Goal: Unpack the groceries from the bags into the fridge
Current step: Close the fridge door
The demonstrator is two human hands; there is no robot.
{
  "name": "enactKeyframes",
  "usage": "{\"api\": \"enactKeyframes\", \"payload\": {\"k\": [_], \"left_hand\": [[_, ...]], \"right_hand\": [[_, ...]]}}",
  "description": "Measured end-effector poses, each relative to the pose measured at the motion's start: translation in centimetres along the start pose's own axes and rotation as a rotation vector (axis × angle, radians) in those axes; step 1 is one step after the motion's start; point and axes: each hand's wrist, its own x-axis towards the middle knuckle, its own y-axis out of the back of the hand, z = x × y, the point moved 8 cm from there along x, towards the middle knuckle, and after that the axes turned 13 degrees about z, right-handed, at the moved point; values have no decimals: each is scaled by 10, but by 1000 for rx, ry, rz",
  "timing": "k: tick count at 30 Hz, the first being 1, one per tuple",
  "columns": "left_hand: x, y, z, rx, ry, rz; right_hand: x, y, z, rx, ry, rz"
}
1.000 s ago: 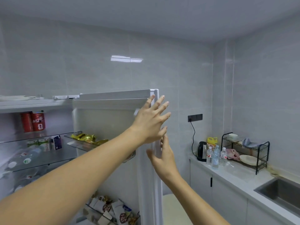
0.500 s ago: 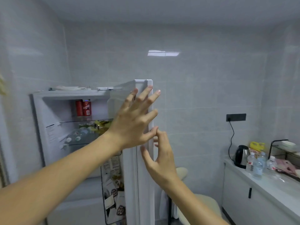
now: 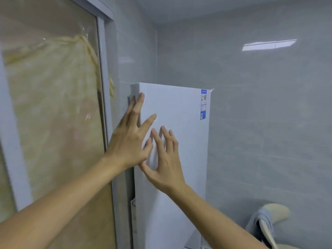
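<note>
Fridge door (image 3: pixel 176 141): under both my palms.
Left hand (image 3: pixel 129 141): fingers spread flat at its edge.
Right hand (image 3: pixel 165 159): fingers straight, beside left.

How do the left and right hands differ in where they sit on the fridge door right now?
The left hand sits higher, its fingers reaching the fridge door at its left edge; the right hand sits lower, on the door's flat front. The left hand partly overlaps the right hand's thumb side. Both have straight, spread fingers and grip nothing.
</note>
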Motion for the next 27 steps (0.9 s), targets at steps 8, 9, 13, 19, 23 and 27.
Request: {"api": "enactKeyframes", "payload": {"k": [8, 9, 13, 19, 23, 27], "left_hand": [[-27, -77, -134, -8, 156, -9], [-29, -92, -149, -24, 188, 6], [-35, -155, -203, -75, 302, 18], [-40, -245, -263, -126, 373, -30], [-41, -309, -285, -161, 379, -132], [-43, -365, -292, -225, 385, -231]], "right_hand": [[31, -135, 39, -197, 125, -122], [35, -153, 45, -224, 139, -148], [56, -211, 71, -331, 147, -219], [80, -278, 117, -399, 139, -281], [101, -312, 156, -488, 101, -326], [119, -337, 195, -564, 39, -443]]}}
